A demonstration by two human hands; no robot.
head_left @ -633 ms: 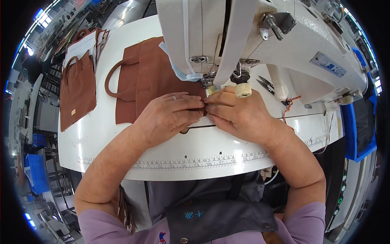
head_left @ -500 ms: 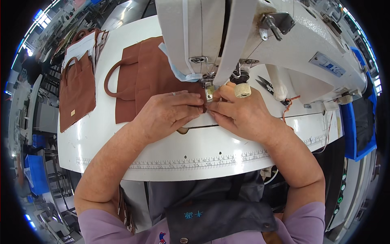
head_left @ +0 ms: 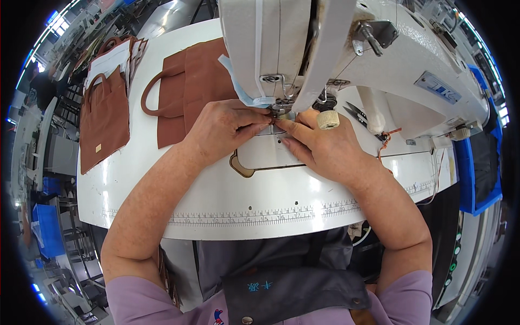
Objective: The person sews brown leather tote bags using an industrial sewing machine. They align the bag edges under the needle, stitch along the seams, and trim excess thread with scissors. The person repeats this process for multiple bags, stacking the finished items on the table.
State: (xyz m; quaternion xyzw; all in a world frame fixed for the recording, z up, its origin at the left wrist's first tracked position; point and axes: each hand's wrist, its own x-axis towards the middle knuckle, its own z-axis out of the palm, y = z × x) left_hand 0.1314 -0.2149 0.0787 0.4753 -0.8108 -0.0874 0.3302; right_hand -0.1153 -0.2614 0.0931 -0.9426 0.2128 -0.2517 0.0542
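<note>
A brown bag panel (head_left: 197,81) with a looped handle (head_left: 153,97) lies flat on the white sewing table, its right part running under the head of a sewing machine (head_left: 244,49). My left hand (head_left: 216,132) pinches the panel's near edge just in front of the presser foot (head_left: 282,106). Close beside it, my right hand (head_left: 330,146) has thumb and forefinger bent toward the same corner, with the forefinger touching the edge. Whether the right fingers grip the material is hard to make out. The needle point is hidden behind metal parts and fingertips.
Brown bag pieces (head_left: 108,116) are stacked on the table's left. Scissors (head_left: 356,114) and an orange cord (head_left: 385,142) lie right of the needle area, beneath the machine arm. A printed ruler (head_left: 260,216) follows the near table edge. A blue bin (head_left: 476,189) stands at the right.
The panel has shifted away from me, and both hands have gone forward with its near edge. More of the metal plate and the table cut-out now shows in front of the needle.
</note>
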